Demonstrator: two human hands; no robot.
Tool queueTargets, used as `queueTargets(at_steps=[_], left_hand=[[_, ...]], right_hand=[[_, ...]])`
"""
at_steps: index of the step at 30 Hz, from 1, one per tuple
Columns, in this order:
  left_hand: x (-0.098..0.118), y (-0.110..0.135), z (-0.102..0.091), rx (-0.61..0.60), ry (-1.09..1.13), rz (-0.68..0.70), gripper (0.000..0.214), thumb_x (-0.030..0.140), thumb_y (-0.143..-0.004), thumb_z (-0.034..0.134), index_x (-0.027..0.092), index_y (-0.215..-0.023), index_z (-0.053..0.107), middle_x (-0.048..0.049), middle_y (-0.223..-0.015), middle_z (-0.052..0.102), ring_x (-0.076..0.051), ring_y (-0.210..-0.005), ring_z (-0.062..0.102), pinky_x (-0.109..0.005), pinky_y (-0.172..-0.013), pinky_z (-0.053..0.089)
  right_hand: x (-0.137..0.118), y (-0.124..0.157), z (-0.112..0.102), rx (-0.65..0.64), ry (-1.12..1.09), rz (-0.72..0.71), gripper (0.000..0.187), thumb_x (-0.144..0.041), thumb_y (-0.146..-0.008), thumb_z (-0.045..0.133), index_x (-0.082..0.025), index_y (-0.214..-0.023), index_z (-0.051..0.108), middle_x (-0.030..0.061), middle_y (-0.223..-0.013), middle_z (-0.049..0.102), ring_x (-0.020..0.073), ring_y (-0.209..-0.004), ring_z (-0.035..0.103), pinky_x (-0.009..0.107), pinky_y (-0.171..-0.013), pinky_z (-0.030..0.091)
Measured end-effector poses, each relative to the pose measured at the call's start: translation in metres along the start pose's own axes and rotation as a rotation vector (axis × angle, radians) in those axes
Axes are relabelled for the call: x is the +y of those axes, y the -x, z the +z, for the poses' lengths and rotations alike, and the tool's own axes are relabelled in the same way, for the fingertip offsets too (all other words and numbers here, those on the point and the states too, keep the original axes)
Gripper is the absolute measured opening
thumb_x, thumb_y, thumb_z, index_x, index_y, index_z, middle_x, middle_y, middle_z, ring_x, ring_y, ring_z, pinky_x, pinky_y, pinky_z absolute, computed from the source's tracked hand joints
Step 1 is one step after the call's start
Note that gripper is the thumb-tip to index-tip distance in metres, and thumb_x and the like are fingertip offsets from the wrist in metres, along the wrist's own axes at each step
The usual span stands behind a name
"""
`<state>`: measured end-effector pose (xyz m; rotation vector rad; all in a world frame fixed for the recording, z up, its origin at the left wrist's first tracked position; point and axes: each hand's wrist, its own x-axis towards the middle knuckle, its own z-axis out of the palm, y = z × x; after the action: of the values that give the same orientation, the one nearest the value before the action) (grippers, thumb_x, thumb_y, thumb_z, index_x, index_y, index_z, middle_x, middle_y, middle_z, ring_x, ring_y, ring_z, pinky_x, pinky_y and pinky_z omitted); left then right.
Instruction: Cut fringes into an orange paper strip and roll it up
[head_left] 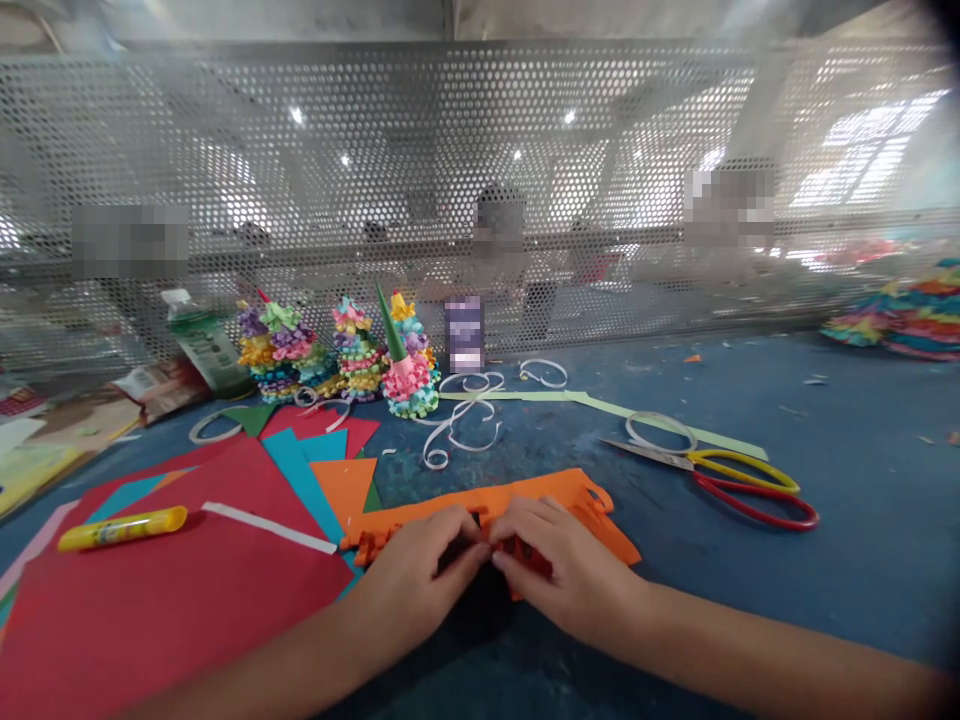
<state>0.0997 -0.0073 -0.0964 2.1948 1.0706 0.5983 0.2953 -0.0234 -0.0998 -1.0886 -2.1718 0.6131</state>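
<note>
An orange paper strip (525,495) with a cut, curled fringe lies flat on the blue table (862,520) in front of me. My left hand (416,580) and my right hand (559,565) meet at its near edge. Both pinch the fringe between thumb and fingertips, knuckles facing up. The part of the strip under my fingers is hidden.
Scissors (720,475) with yellow and red handles lie to the right. A yellow glue stick (124,527) rests on red paper sheets (165,590) at left. Several curled-paper cones (345,355) stand at the back before a perforated metal screen (480,180). White paper curls (465,415) lie mid-table.
</note>
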Motion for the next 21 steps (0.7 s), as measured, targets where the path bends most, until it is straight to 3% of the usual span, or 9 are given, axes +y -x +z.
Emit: queueTargets(at_steps=[5, 11, 15, 21], left_hand=[[-0.002, -0.002, 0.000, 0.026, 0.051, -0.034, 0.019, 0.038, -0.093, 0.048, 0.020, -0.090, 0.054, 0.0029, -0.077, 0.061, -0.012, -0.068, 0.056, -0.022, -0.059, 0.042], [0.000, 0.005, 0.003, -0.036, -0.390, 0.117, 0.013, 0.031, -0.095, 0.043, 0.022, -0.101, 0.052, -0.0001, -0.092, 0.066, -0.018, -0.081, 0.064, -0.028, -0.067, 0.048], [-0.007, 0.006, 0.011, 0.030, -0.693, 0.262, 0.011, 0.023, -0.094, 0.044, 0.020, -0.103, 0.050, -0.0033, -0.091, 0.067, -0.022, -0.080, 0.066, -0.032, -0.065, 0.051], [-0.014, 0.008, 0.011, 0.089, -0.771, 0.361, 0.016, 0.021, -0.096, 0.038, 0.021, -0.104, 0.051, -0.0021, -0.082, 0.066, -0.020, -0.072, 0.065, -0.031, -0.059, 0.050]], right_hand=[[0.007, -0.004, 0.002, -0.038, -0.229, 0.202, 0.006, -0.018, -0.083, 0.054, -0.020, -0.080, 0.059, -0.0016, -0.072, 0.059, 0.0121, -0.066, 0.052, 0.023, -0.060, 0.041], [0.012, -0.009, 0.003, -0.046, -0.485, 0.318, 0.005, -0.020, -0.079, 0.057, -0.019, -0.074, 0.058, -0.0033, -0.066, 0.056, 0.0107, -0.062, 0.050, 0.022, -0.057, 0.040], [0.011, -0.010, 0.004, -0.046, -0.631, 0.397, 0.005, -0.016, -0.074, 0.059, -0.019, -0.070, 0.057, -0.0046, -0.065, 0.055, 0.0101, -0.061, 0.051, 0.022, -0.059, 0.040], [0.009, -0.011, 0.004, -0.085, -0.615, 0.455, 0.009, -0.013, -0.073, 0.058, -0.018, -0.068, 0.052, -0.0055, -0.061, 0.050, 0.0091, -0.057, 0.047, 0.021, -0.056, 0.038]])
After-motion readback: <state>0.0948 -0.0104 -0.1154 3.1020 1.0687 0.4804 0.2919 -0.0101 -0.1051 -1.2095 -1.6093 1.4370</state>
